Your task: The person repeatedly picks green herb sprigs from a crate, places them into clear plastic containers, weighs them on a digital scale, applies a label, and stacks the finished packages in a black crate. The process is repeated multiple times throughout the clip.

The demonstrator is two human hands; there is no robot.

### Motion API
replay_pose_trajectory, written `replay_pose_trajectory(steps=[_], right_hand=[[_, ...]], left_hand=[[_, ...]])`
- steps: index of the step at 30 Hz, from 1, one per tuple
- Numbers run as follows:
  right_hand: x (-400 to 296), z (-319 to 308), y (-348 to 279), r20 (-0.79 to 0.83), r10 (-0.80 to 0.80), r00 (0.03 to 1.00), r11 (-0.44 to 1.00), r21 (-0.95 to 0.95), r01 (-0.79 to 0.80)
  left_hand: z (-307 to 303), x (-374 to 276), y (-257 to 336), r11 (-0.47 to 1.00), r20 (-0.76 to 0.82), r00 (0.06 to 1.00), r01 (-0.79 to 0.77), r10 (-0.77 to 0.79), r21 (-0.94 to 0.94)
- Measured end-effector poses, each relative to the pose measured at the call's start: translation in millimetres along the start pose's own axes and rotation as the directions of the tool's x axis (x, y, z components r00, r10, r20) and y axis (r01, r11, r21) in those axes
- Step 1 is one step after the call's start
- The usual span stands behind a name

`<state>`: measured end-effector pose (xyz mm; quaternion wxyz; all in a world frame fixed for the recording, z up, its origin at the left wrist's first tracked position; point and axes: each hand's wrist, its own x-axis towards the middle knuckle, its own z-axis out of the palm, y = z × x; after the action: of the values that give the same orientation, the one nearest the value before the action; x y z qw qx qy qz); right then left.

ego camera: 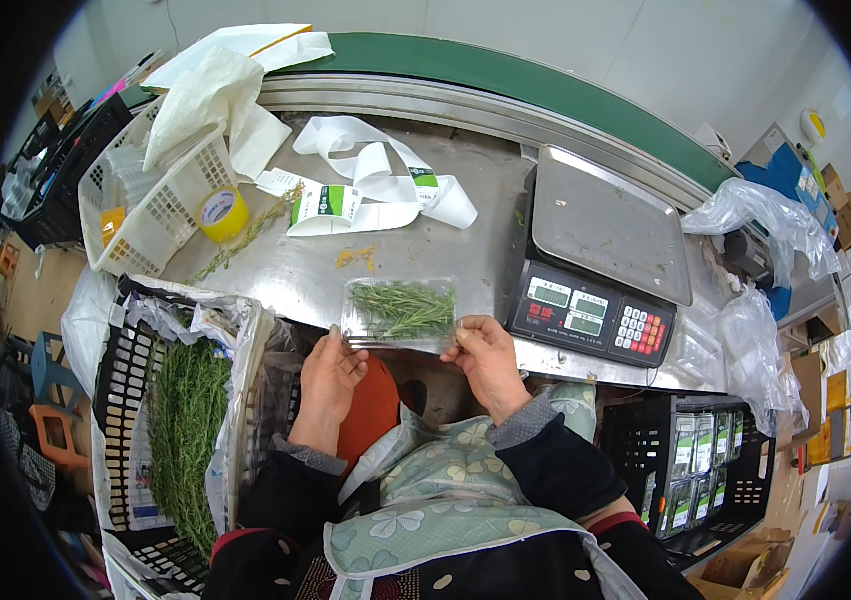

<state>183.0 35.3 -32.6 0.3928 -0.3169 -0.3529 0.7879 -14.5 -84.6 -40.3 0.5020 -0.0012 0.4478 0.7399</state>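
Note:
A clear plastic punnet sits at the front edge of the metal table, with green rosemary sprigs inside. My left hand holds its near left corner between thumb and fingers. At the near right corner, my right hand pinches the rim with thumb and forefinger. Whether the lid is closed I cannot tell. To the right of my right hand is a black digital scale with a metal pan; a few leaf bits lie on the pan.
A black crate of rosemary stands at my left. Beyond it are a white basket, yellow tape and a strip of labels. Low on the right, another black crate holds several labelled packs.

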Motion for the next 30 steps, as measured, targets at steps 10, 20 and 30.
replay_pose_trajectory(steps=[10,20,30], right_hand=[[1.2,-1.7,-1.6,0.002,0.008,1.000,0.999,0.048,-0.008],[3.9,2.7,-39.9,0.206,0.126,0.970,0.991,-0.070,-0.114],[24.4,24.0,-32.5,-0.056,0.018,0.998,0.942,-0.335,-0.035]], left_hand=[[-14.1,9.8,-3.5,0.999,0.120,0.992,-0.044,0.047,-0.021],[-4.8,5.3,27.1,0.987,0.328,0.944,-0.034,-0.020,0.159],[34.6,-1.8,7.2,0.981,0.103,0.985,-0.148,0.136,0.123]])
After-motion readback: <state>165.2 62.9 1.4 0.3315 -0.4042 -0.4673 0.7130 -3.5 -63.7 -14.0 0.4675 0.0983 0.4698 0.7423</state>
